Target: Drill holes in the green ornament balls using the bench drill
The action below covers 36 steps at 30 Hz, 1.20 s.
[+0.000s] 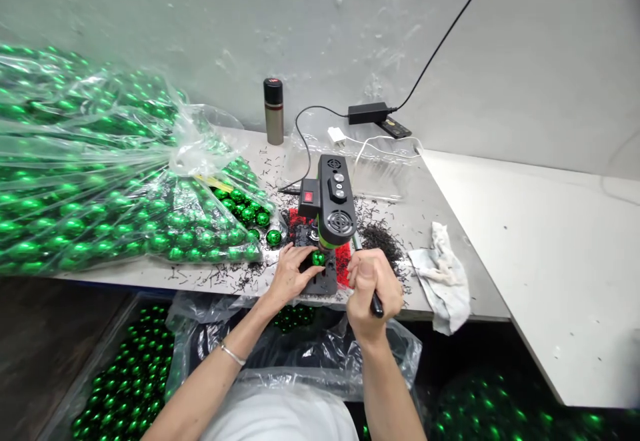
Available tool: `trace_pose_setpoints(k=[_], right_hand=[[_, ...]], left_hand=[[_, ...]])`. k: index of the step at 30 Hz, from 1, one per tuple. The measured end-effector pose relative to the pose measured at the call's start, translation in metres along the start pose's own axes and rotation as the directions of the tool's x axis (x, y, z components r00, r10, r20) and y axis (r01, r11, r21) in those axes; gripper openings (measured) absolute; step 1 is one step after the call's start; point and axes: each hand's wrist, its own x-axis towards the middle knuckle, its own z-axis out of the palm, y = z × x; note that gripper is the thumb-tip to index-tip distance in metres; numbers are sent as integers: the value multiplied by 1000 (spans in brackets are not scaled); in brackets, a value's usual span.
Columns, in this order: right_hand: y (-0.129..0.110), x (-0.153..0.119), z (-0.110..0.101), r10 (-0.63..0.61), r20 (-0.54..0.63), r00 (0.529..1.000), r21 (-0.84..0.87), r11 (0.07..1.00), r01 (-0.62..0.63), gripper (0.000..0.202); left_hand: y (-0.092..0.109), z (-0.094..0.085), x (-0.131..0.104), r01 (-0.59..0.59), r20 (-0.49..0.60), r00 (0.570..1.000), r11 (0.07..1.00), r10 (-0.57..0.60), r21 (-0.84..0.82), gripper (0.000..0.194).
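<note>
My left hand (294, 271) pinches a shiny green ball (319, 258) between thumb and fingers, on the black base plate under the head of a small bench drill press (336, 201). My right hand (374, 289) is wrapped round the press's lever (377, 305), whose black grip end sticks out below the fist. The drill tip cannot be made out, as the head covers it from above. Beside my left fingertips lies a loose green ball (273, 237). Black shavings (380, 241) are strewn around the press, some over a red patch (343, 264).
A large clear bag of green balls (125, 207) fills the table's left side, its mouth open near the press. Behind stand a tumbler (274, 113) and a power adapter (368, 113). A crumpled cloth (444, 277) lies right. Below the edge, a plastic-lined container (295, 321) holds balls.
</note>
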Motion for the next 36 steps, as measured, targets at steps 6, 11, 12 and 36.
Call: trace_pose_setpoints(k=[6,11,12,36], right_hand=[[24,-30,5,-108,2,994,-18,994,108,29],[43,-48,9,-185,38,982,-70,980,188,31],[45,-50,10,-187,29,982,-76,979,188,31],[4,0,-3,-2,47,999,17,1000,1,30]], left_hand=[[-2,-2,0,32,24,999,997,-30,-69,32],[-2,-5,0,18,40,999,993,-13,-116,31],[-1,-6,0,13,36,999,992,-8,-123,31],[1,-19,-29,-152,32,988,988,153,-27,41]])
